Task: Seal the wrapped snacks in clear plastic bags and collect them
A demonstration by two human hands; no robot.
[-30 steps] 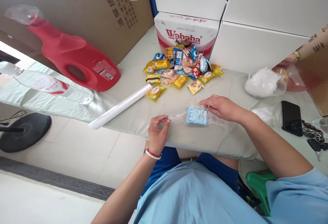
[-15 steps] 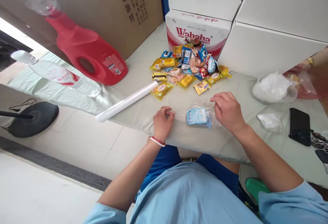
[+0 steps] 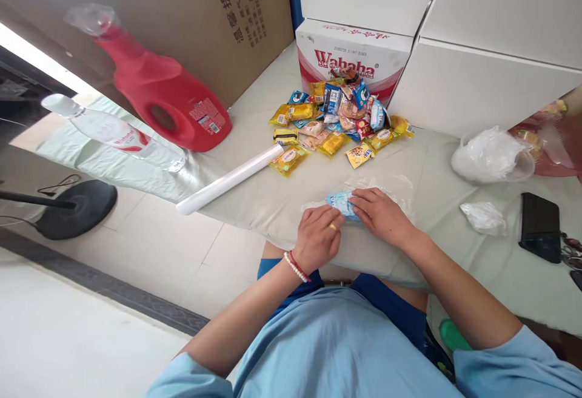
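Observation:
A small light-blue packet lies near the table's front edge, on a sheet of clear plastic film. My left hand is closed at the packet's near left end, its fingers curled and pressed together. At the right end, the fingers of my right hand close over the packet from above. Both hands cover part of it, and their thumbs are partly hidden. Beyond the film, a pile of wrapped snacks in yellow, blue and red packets rests against a white and red carton.
A white roll lies left of the hands. Farther left are a clear bottle and a red jug. On the right are a plastic tub with a white bag, a crumpled plastic wad and a black phone.
My left hand has moved right onto the packet. My right hand has come left and down from the film onto its right end. The film now lies spread out flatter behind the packet.

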